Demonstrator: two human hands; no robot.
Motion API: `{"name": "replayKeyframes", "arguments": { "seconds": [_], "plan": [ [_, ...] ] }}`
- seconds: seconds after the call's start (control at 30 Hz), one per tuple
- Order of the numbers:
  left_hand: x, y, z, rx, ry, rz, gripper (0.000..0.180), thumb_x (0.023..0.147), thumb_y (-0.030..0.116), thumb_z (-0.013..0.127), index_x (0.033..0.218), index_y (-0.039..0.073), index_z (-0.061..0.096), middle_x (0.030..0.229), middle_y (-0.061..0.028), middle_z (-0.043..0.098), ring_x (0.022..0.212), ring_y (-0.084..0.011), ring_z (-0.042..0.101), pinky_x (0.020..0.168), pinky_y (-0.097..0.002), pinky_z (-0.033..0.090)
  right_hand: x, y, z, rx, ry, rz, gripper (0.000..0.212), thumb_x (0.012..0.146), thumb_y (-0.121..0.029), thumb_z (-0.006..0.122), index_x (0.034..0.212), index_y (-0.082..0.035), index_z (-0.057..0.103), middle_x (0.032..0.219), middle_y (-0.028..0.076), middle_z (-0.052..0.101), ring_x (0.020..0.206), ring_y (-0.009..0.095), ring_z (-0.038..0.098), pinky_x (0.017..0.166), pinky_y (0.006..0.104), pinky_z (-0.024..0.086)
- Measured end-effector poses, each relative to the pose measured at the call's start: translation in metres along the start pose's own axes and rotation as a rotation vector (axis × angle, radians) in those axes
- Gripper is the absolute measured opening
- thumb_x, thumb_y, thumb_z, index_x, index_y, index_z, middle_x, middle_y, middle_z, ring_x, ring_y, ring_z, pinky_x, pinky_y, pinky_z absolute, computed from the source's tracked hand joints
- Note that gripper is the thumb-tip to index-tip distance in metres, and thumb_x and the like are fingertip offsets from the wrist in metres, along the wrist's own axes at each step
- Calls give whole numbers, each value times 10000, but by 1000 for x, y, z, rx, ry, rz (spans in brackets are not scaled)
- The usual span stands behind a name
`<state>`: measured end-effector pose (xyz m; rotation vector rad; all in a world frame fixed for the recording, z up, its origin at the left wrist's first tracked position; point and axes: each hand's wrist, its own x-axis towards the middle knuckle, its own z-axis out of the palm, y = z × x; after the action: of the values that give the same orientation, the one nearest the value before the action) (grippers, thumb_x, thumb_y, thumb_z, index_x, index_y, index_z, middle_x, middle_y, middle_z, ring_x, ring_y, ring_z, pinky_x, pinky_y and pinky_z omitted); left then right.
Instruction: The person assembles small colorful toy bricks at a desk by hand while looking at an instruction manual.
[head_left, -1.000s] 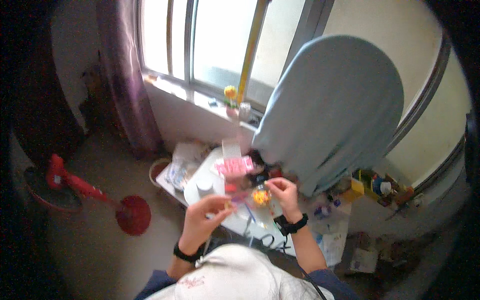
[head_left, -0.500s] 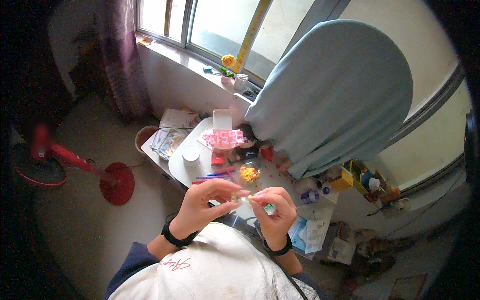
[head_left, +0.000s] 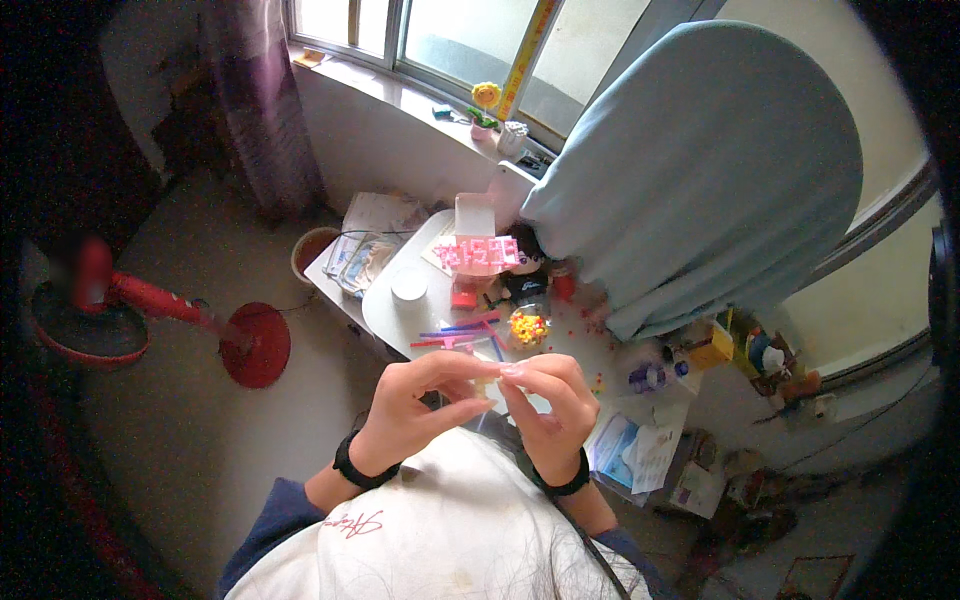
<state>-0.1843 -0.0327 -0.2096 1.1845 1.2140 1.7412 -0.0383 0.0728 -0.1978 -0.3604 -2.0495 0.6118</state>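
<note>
My left hand (head_left: 430, 405) and my right hand (head_left: 550, 405) meet in front of my chest, above the near side of the table. Between the left thumb and fingers shows a small pale yellow piece (head_left: 484, 387); its exact kind is too small to make out. The right fingers are bent and closed at the left fingertips, covering whatever they pinch. Just beyond the hands stands a clear cup (head_left: 529, 328) with small yellow, orange and red beads or pieces in it. Red and blue sticks (head_left: 455, 332) lie to its left.
On the white table (head_left: 385, 310) are a white round container (head_left: 409, 284), a red box (head_left: 463, 296), pink block letters (head_left: 478, 252) and a dark-haired doll (head_left: 526, 280). Papers (head_left: 640, 455) lie at the right. A red fan (head_left: 255, 345) stands left; a blue cloth (head_left: 720, 170) hangs at the right.
The whole view has shifted, so the room appears further right and slightly higher. My right fingers have closed in against the left fingertips, and the small piece is more hidden.
</note>
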Motion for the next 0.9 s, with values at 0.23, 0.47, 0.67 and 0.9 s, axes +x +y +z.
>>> {"name": "replayKeyframes", "arguments": {
  "seconds": [0.23, 0.47, 0.67, 0.9],
  "plan": [
    [-2, 1, -3, 3, 82, 25, 303, 775, -19, 742, 1065, 9, 659, 913, -66, 687, 744, -97, 657, 693, -225, 549, -2, -8, -11, 347, -65, 306, 212, 752, 67, 719, 920, -50, 665, 904, 93, 698, 795, 171, 661, 654, 260, 508],
    [2, 14, -6, 228, 62, 78, 306, 737, 20, 783, 1026, 30, 683, 788, -59, 673, 697, -115, 661, 658, -224, 545, 0, -17, -15, 467, -144, 442, 187, 795, 151, 626, 927, 21, 598, 932, 163, 664, 887, 220, 662, 779, 291, 517],
    [5, 18, -8, 311, 45, 90, 348, 671, 53, 835, 985, 30, 687, 818, -74, 685, 716, -127, 667, 641, -237, 536, 0, -12, -13, 462, -177, 490, 151, 806, 133, 636, 927, 43, 630, 929, 142, 663, 875, 207, 653, 777, 290, 516],
    [8, 20, -1, 436, 57, 193, 319, 677, 125, 821, 963, 59, 697, 746, -48, 681, 648, -147, 662, 595, -243, 515, 5, -11, -17, 477, -213, 452, 153, 804, 116, 648, 936, 39, 643, 926, 120, 664, 840, 181, 625, 761, 262, 488]
  ]
}}
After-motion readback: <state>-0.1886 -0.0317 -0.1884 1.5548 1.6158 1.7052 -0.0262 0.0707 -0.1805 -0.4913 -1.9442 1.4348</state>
